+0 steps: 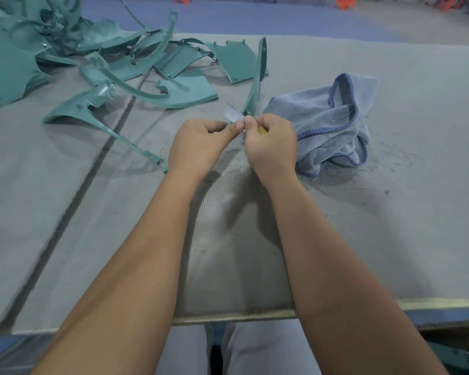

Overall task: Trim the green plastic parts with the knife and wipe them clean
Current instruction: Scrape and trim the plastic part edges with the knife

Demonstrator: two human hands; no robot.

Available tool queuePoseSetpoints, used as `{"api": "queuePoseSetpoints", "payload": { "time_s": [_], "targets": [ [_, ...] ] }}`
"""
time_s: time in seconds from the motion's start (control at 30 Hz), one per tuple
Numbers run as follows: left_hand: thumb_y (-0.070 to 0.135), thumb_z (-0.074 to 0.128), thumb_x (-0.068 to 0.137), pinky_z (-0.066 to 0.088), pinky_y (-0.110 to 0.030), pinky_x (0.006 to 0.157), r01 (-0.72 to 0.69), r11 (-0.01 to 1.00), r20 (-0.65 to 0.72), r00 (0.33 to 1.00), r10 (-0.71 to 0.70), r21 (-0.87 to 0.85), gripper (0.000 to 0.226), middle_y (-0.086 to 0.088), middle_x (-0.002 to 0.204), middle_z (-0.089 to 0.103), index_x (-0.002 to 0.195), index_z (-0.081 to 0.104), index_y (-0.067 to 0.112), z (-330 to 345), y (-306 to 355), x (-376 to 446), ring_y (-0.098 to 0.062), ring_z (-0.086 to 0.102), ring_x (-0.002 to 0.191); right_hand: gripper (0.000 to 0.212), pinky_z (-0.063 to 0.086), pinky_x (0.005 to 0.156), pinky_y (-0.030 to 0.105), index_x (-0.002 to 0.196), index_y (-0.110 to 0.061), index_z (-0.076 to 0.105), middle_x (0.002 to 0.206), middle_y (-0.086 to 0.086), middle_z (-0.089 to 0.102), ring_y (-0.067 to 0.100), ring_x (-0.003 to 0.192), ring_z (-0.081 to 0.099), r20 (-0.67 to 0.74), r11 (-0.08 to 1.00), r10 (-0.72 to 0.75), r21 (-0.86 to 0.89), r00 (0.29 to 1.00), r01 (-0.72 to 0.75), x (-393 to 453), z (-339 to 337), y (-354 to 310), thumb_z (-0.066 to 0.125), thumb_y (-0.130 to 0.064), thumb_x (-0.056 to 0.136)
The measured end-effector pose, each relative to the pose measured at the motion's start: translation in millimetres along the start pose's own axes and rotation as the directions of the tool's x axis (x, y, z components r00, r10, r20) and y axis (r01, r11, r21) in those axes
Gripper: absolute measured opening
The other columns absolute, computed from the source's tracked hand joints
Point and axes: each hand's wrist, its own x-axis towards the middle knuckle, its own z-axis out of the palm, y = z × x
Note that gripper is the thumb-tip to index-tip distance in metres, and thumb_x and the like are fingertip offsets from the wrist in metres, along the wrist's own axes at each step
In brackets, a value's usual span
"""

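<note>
1. Your left hand (201, 143) has its fingers curled and its thumb pinching the near end of a long, narrow, curved green plastic strip (256, 79), just left of the crumpled blue-grey cloth with darker blue stitched edging (328, 123).
2. Your right hand (271, 143) is clenched round a knife with a yellowish handle (263, 130); its short grey blade (234, 114) sticks out beyond your thumbs and lies against the strip's near end.
3. The strip rises from your hands and leans away from you, its far tip standing above the tabletop, left of the cloth.
4. The cloth lies bunched on the grey fabric-covered tabletop (390, 226), touching or just beside your right hand.
5. A heap of loose green plastic panels and curved pieces (73, 58) sits well left of the cloth, towards the far left corner.
6. Fine green shavings (390, 155) are scattered round the cloth's near and right sides.
7. No brand, label or writing is legible on any item.
</note>
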Motion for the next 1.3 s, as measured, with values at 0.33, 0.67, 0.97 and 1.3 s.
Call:
{"api": "queuePoseSetpoints", "payload": {
  "time_s": [0.33, 0.67, 0.97, 1.3],
  "targets": [
    [0.075, 0.045, 0.083, 0.030, -0.029, 0.051, -0.022, 0.960, -0.047, 0.998, 0.036, 0.279, 0.047, 0.005, 0.047, 0.048, 0.078, 0.072, 0.037, -6.5, -3.2, -0.4, -0.010, 0.043, 0.048, 0.048, 0.028, 0.049, 0.028, 0.050, -0.019, 0.034, 0.041, -0.009, 0.030, 0.009, 0.044, 0.028, -0.037, 0.992, 0.065, 0.114, 0.997, -0.061, 6.4, -0.8, 3.6, 0.059, -0.027, 0.091],
    [0.069, 0.054, 0.082, 0.032, -0.027, 0.052, -0.048, 0.961, -0.001, 0.999, 0.050, 0.271, 0.040, 0.010, 0.047, 0.049, 0.087, 0.076, 0.035, -8.5, -3.2, 3.0, -0.005, 0.043, 0.045, 0.029, 0.035, 0.058, 0.028, 0.070, -0.003, 0.059, 0.060, 0.008, 0.045, 0.017, 0.058, 0.038, 0.037, 0.863, 0.247, 0.445, 0.968, -0.238, 4.7, -2.0, -0.4, 0.060, -0.020, 0.093],
    [0.069, 0.054, 0.083, 0.027, -0.028, 0.051, -0.029, 0.967, 0.015, 1.000, 0.026, 0.254, 0.042, 0.007, 0.042, 0.038, 0.068, 0.070, 0.034, -11.4, -2.9, 3.6, -0.008, 0.035, 0.041, 0.036, 0.039, 0.052, 0.018, 0.059, -0.015, 0.055, 0.045, -0.015, 0.049, 0.001, 0.046, 0.042, 0.071, 0.815, 0.231, 0.531, 0.970, -0.233, 7.1, 0.1, 3.2, 0.061, -0.017, 0.094],
    [0.063, 0.060, 0.084, 0.022, -0.029, 0.053, -0.022, 0.991, 0.055, 0.998, 0.015, 0.134, 0.036, 0.006, 0.040, 0.027, 0.065, 0.070, 0.034, -16.0, -5.7, -0.2, -0.010, 0.025, 0.039, 0.036, 0.037, 0.054, 0.021, 0.059, -0.016, 0.055, 0.052, -0.008, 0.047, 0.004, 0.050, 0.039, 0.029, 0.840, 0.169, 0.519, 0.985, -0.159, 11.4, 2.4, 6.9, 0.060, -0.019, 0.095]
  ]
}}
